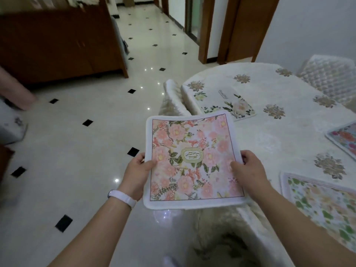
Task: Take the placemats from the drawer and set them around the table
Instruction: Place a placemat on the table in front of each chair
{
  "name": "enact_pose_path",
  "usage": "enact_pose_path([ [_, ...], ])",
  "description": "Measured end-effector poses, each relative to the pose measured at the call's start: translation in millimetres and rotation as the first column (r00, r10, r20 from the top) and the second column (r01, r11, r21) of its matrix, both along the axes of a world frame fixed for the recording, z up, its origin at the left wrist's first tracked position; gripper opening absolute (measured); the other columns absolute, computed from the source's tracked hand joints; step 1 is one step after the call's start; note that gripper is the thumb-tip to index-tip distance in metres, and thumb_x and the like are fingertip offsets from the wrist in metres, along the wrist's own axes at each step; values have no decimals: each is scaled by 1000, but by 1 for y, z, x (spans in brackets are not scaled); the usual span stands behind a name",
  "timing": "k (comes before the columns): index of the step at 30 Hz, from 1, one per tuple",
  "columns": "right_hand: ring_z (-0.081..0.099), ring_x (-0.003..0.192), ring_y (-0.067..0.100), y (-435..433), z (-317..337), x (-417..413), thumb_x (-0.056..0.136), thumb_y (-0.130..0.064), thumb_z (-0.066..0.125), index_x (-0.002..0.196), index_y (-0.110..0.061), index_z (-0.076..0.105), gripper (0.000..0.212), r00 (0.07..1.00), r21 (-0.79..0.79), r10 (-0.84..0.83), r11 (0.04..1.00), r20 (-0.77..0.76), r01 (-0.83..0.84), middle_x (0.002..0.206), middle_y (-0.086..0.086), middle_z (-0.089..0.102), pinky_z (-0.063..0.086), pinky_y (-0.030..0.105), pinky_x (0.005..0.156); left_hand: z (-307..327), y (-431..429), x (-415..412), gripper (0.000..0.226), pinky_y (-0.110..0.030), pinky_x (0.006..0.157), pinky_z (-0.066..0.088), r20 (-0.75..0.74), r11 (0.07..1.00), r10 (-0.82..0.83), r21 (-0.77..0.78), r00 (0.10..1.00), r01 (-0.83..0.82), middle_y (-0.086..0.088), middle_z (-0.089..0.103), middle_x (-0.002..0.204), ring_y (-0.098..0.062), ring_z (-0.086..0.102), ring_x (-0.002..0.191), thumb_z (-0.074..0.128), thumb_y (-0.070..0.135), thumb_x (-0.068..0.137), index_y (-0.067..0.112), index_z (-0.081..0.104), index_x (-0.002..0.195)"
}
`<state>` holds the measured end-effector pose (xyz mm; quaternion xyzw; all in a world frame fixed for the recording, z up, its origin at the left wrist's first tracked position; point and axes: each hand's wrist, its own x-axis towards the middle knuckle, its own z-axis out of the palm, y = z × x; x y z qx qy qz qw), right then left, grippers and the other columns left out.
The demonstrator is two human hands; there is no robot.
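Note:
I hold a pink floral placemat point(192, 158) with a white border flat in the air, over the floor and the near left edge of the table point(269, 135). My left hand point(137, 170) grips its left edge and my right hand point(248, 168) grips its right edge. Three other placemats lie on the cream tablecloth: a white one with pale flowers point(223, 103) at the far left edge, a bright floral one point(344, 139) cut off at the right, and a green-and-peach one point(323, 207) at the near right.
Chairs with fluffy cream covers stand at the table's left edge point(173, 101), below my hands point(221, 237) and behind the table point(329, 74). A dark wooden cabinet point(57, 45) stands at the back left. Glossy tiled floor point(77, 151) stretches left and into the hallway.

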<state>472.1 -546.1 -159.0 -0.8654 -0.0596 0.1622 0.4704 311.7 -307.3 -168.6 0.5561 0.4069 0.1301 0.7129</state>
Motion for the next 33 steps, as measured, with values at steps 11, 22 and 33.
enact_pose_path([
  [11, 62, 82, 9, 138, 1, -43, 87, -13, 59, 107, -24, 57, 23, 951, 33, 307, 951, 32, -308, 94, -10, 64, 45, 24, 60, -7, 88, -107, 13, -38, 61, 58, 25, 961, 265, 75, 964, -266, -13, 74, 93, -28, 73, 74, 60, 8, 94, 12, 63, 106],
  [22, 61, 79, 6, 250, -36, 5, 91, -14, 59, 105, -24, 57, 18, 900, 19, 433, 902, -47, -432, 95, -9, 64, 42, 22, 57, -43, 172, -79, 13, -42, 66, 58, -54, 910, 415, 17, 908, -414, -16, 74, 95, -32, 72, 75, 61, 7, 93, 11, 63, 106],
  [33, 62, 80, 8, 392, -22, 131, 91, -14, 56, 111, -23, 51, 23, 888, 60, 456, 890, -56, -453, 93, -12, 62, 56, 34, 72, -21, 310, 69, 17, -54, 77, 58, -54, 893, 449, 58, 892, -446, -20, 72, 100, -40, 70, 84, 63, 8, 92, 10, 62, 108],
])
